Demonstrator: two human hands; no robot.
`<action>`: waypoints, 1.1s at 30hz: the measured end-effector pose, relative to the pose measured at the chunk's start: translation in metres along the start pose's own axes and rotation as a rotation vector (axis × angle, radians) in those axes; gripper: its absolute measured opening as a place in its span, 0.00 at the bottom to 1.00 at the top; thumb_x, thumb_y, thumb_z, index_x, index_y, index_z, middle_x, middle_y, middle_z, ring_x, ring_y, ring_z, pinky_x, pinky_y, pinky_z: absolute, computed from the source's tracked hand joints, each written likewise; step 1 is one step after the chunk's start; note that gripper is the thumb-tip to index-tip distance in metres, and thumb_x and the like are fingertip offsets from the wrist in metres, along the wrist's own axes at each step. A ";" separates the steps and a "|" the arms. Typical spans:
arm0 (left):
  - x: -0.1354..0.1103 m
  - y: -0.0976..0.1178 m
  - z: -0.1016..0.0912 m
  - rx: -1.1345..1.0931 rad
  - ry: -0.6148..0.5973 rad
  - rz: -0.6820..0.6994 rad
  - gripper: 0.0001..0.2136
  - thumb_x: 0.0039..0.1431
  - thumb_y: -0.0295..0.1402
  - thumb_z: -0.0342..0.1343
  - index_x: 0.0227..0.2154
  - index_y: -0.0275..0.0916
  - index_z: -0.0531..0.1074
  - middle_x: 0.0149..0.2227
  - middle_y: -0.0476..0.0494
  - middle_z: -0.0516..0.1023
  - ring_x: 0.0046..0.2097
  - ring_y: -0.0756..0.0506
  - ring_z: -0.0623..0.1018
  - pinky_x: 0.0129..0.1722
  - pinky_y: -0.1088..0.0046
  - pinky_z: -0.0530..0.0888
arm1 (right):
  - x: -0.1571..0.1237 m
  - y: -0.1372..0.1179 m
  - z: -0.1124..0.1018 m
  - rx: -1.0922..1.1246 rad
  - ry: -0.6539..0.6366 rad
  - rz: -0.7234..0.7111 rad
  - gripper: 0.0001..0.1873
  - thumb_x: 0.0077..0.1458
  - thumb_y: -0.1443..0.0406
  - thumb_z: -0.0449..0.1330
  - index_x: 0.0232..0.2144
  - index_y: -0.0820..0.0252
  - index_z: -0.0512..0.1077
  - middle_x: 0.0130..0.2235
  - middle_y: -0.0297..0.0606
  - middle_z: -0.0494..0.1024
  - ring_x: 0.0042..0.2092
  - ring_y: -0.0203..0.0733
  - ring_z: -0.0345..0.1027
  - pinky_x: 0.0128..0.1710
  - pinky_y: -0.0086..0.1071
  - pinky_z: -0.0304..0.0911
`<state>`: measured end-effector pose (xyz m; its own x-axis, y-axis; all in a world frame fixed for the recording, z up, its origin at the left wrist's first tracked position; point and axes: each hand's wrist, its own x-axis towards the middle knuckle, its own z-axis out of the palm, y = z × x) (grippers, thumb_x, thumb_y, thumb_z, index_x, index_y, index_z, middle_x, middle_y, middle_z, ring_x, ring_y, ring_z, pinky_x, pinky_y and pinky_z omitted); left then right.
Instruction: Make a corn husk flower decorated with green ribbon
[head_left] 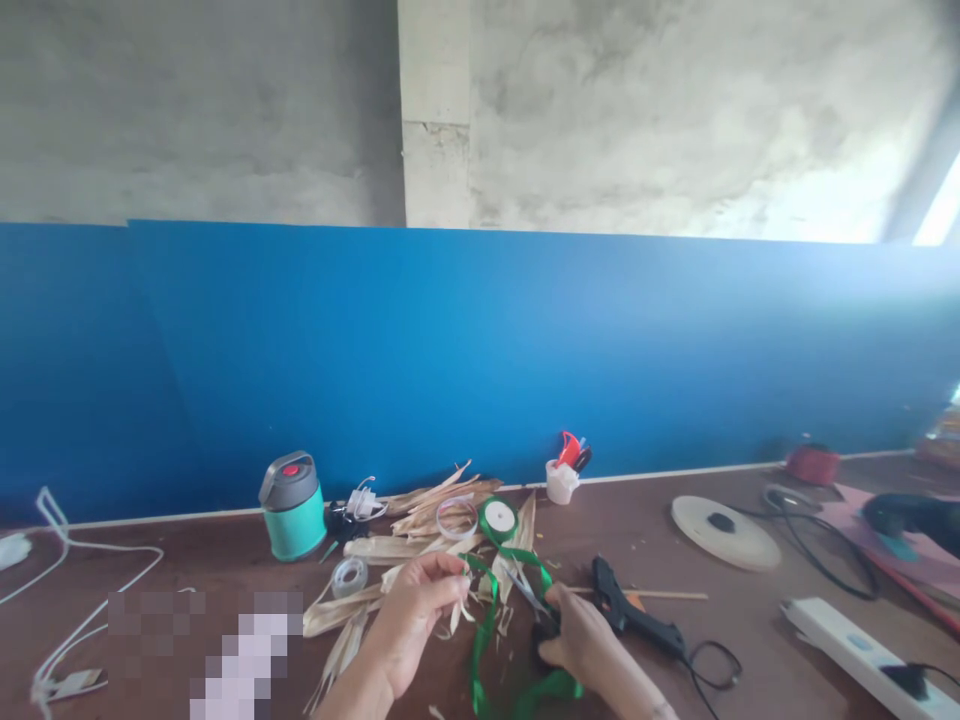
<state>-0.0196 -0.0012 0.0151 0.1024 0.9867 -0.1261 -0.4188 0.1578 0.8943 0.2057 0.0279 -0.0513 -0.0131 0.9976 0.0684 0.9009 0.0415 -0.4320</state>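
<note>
My left hand is closed in a pinch, with pale strips of corn husk showing at the fingertips. A green ribbon hangs just right of those fingers and trails toward the table's near side; whether they grip it too I cannot tell. My right hand wraps round the dark handles of a pair of scissors, whose blades point up and left toward the ribbon. Behind the hands stands the ribbon's spool, beside a roll of clear tape and a heap of dried corn husks.
A black glue gun lies right of my right hand, near a thin wooden stick. Farther right are a round lid and a power strip. A turquoise jar, a smaller tape roll and a white cup stand around the husks.
</note>
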 end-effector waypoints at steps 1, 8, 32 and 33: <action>0.000 0.001 0.000 0.065 0.013 0.012 0.08 0.36 0.29 0.66 0.23 0.35 0.75 0.21 0.50 0.73 0.25 0.51 0.69 0.29 0.76 0.63 | 0.001 -0.002 -0.005 0.021 -0.004 -0.017 0.16 0.32 0.76 0.61 0.29 0.60 0.74 0.28 0.40 0.79 0.34 0.50 0.73 0.33 0.31 0.61; 0.006 0.002 0.000 0.575 0.099 0.247 0.07 0.42 0.29 0.61 0.28 0.36 0.78 0.23 0.48 0.74 0.26 0.47 0.71 0.27 0.74 0.64 | -0.003 -0.072 -0.056 0.561 0.069 -0.349 0.12 0.55 0.63 0.53 0.39 0.57 0.74 0.35 0.39 0.78 0.35 0.43 0.70 0.34 0.30 0.60; 0.002 -0.006 0.017 -0.188 0.224 0.264 0.11 0.40 0.39 0.68 0.25 0.37 0.79 0.25 0.45 0.79 0.34 0.43 0.76 0.37 0.72 0.70 | -0.006 -0.136 -0.020 1.290 0.059 -0.183 0.21 0.41 0.49 0.65 0.23 0.63 0.74 0.24 0.38 0.74 0.26 0.37 0.62 0.26 0.28 0.59; 0.001 -0.006 0.017 -0.188 0.224 0.271 0.11 0.41 0.39 0.68 0.25 0.36 0.79 0.25 0.46 0.79 0.34 0.44 0.76 0.36 0.73 0.70 | -0.007 -0.136 -0.020 1.300 0.038 -0.167 0.21 0.41 0.49 0.66 0.23 0.63 0.73 0.23 0.36 0.73 0.24 0.35 0.60 0.23 0.27 0.57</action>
<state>-0.0022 -0.0013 0.0169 -0.2254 0.9742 -0.0053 -0.5634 -0.1259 0.8166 0.0922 0.0145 0.0252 -0.0515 0.9739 0.2212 -0.1845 0.2084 -0.9605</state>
